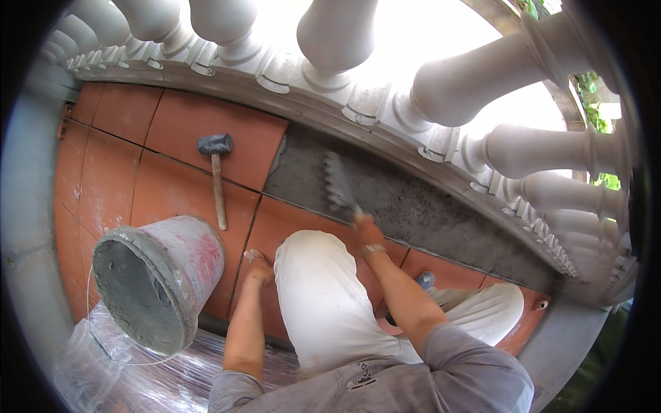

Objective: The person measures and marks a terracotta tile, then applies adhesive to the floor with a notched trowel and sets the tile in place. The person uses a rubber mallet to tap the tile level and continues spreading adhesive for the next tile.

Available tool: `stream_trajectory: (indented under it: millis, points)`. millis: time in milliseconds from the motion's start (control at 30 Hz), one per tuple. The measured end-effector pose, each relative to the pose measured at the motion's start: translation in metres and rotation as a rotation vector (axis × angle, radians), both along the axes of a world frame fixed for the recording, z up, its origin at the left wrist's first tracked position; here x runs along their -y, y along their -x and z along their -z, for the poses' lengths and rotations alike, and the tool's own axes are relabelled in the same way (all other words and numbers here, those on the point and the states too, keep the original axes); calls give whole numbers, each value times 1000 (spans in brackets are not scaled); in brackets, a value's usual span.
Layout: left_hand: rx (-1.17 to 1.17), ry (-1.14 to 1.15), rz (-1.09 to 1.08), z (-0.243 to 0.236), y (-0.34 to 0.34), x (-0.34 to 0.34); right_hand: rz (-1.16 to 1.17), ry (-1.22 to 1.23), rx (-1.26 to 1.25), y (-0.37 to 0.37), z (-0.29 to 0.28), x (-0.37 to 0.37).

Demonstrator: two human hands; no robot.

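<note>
My right hand [367, 235] is closed round the handle of a notched trowel [337, 184]. The trowel is smeared by motion over a strip of wet grey mortar [406, 199], its toothed edge turned to the left. My left hand [257, 268] rests on the terracotta tiles beside my knee, holding nothing; its fingers are stretched out and dusted with grey. A rubber mallet [216, 146] with a dark head and wooden handle lies on the laid tiles ahead of that hand.
A mortar-coated bucket [206, 241] lies tipped at the left, its wire handle hanging, next to plastic-wrapped material [158, 378]. White balusters [337, 34] on a curved base [310, 96] border the far side. A grey wall [27, 193] stands at the left.
</note>
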State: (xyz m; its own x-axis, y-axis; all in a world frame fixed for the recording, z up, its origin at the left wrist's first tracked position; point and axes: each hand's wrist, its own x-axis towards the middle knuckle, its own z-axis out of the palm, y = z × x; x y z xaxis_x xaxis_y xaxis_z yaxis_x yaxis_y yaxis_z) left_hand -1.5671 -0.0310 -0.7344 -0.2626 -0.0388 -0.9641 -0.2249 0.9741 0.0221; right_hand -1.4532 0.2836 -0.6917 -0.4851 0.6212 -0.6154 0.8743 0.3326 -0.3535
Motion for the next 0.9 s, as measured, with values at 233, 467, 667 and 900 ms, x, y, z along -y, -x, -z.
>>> stream_trajectory:
  millis: [233, 467, 667, 900]
  points:
    - [31, -90, 234, 18, 8, 13, -105, -37, 3, 90, -12, -14]
    - [55, -71, 144, 1, 15, 3, 256, -133, 88, -68, 22, -45]
    - [-56, -78, 223, 33, 0, 24, 599, -362, 152, -186, 35, -92]
    - [-69, -60, 276, 27, 1, 22, -142, -166, 32, -123, 39, -28]
